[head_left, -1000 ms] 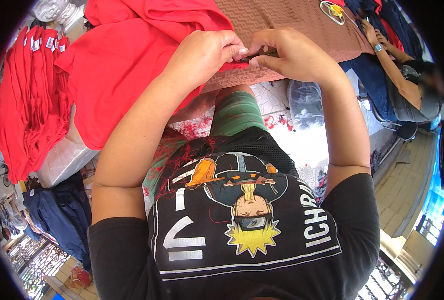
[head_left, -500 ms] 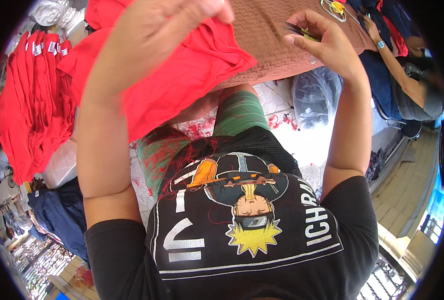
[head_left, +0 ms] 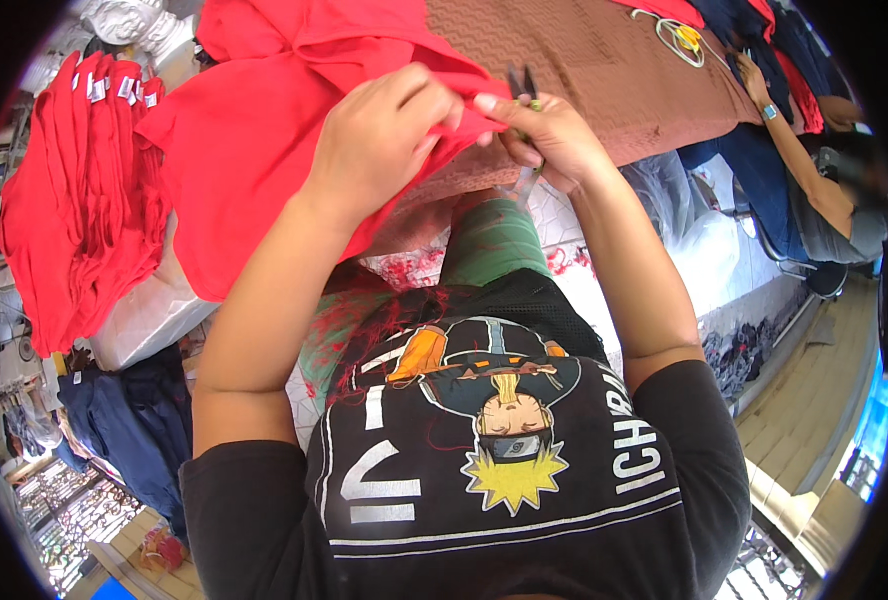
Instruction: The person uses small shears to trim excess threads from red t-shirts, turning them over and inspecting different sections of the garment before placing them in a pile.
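Note:
A red garment (head_left: 264,130) lies spread over the near left of the table and hangs down toward my lap. My left hand (head_left: 379,130) is closed on its right edge, fingers curled over the cloth. Close beside it, my right hand (head_left: 559,145) grips a pair of small thread snips (head_left: 526,88), the dark blades pointing up and slightly apart. The right thumb presses on the same red edge, so the cloth stretches a short way between both hands. Part of the snips is hidden in the right palm.
Brown patterned cloth (head_left: 594,90) covers the table. A pile of red garments (head_left: 84,210) hangs at the left, above dark blue cloth (head_left: 129,430). A white cord (head_left: 679,40) lies at the far right, near another person's arm (head_left: 794,140). Red thread scraps (head_left: 384,340) cling to my lap.
My left hand has come down from a blurred, raised position to the garment's edge. My right hand has moved left and lower with the snips, meeting the cloth.

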{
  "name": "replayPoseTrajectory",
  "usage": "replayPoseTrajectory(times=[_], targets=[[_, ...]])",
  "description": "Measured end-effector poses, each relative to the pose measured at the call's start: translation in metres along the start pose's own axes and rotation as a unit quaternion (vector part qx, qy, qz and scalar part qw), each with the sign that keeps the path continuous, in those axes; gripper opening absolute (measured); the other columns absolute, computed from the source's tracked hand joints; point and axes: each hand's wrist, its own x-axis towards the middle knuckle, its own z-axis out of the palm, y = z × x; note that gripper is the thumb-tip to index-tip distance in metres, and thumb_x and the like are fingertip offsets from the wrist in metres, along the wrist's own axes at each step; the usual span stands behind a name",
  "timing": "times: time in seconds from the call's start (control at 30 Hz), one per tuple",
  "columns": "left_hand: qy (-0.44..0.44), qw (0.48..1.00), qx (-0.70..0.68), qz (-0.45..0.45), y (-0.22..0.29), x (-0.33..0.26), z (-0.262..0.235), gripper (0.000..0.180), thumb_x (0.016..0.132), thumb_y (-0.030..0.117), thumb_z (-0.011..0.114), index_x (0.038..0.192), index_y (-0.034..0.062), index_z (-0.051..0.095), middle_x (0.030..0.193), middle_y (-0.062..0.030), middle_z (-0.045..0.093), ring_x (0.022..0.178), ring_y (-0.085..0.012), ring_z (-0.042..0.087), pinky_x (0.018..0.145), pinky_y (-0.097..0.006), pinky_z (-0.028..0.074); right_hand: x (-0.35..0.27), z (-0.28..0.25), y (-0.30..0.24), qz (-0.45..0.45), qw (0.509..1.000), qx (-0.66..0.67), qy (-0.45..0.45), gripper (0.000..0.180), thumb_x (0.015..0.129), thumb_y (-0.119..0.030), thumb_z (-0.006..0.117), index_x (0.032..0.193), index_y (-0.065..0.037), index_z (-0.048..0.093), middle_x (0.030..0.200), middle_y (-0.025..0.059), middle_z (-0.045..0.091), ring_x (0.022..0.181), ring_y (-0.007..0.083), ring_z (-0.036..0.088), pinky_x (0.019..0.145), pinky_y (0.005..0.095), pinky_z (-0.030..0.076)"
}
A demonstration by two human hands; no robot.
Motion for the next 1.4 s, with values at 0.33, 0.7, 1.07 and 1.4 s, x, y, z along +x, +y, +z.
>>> replayPoseTrajectory(times=[0.33, 0.7, 1.07, 1.4], targets=[[0.117, 0.987, -0.082, -0.066, 0.001, -0.068, -0.013, 0.027, 0.064, 0.0, 0.077, 0.082, 0.0069, 0.059, 0.083, -0.0073, 0.06, 0.075, -0.0241, 0.06, 0.066, -0.033, 0.049, -0.018, 0.067, -0.046, 0.021, 0.989, 0.145, 0.021, 0.041, 0.095, -0.031, 0.055, 0.06, -0.009, 0.049, 0.043, -0.0009, 0.039, 0.038, 0.0065, 0.031, 0.041, 0.0232, 0.023], [0.172, 0.951, -0.147, -0.21, -0.107, -0.046, -0.06, 0.025, 0.08, 0.005, 0.066, 0.104, 0.0029, 0.062, 0.105, -0.0119, 0.062, 0.095, -0.0259, 0.06, 0.086, -0.034, 0.047, -0.027, 0.072, -0.052, 0.012, 0.977, -0.12, 0.178, 0.019, 0.088, -0.022, 0.066, 0.082, -0.004, 0.062, 0.054, -0.0035, 0.049, 0.044, 0.0045, 0.038, 0.046, 0.0213, 0.028], [-0.135, 0.977, 0.163, -0.024, -0.237, 0.064, 0.018, 0.034, 0.089, 0.009, 0.042, 0.117, 0.0118, 0.062, 0.126, -0.01, 0.057, 0.124, -0.0305, 0.047, 0.101, -0.042, 0.039, 0.079, 0.171, -0.043, -0.135, 0.861, -0.428, 0.24, 0.053, 0.072, -0.048, 0.075, 0.103, -0.005, 0.069, 0.092, 0.0168, 0.069, 0.088, 0.0281, 0.068, 0.079, 0.0388, 0.052], [-0.394, 0.894, 0.204, -0.069, -0.211, 0.123, -0.009, 0.058, 0.091, 0.061, 0.037, 0.109, 0.0153, 0.068, 0.128, -0.0048, 0.057, 0.137, -0.0326, 0.027, 0.109, -0.061, 0.01, 0.011, 0.072, -0.124, -0.207, 0.945, 0.113, 0.225, 0.014, 0.092, -0.022, 0.059, 0.081, -0.015, 0.056, 0.051, -0.0102, 0.036, 0.041, 0.0022, 0.031, 0.037, 0.0211, 0.02]])
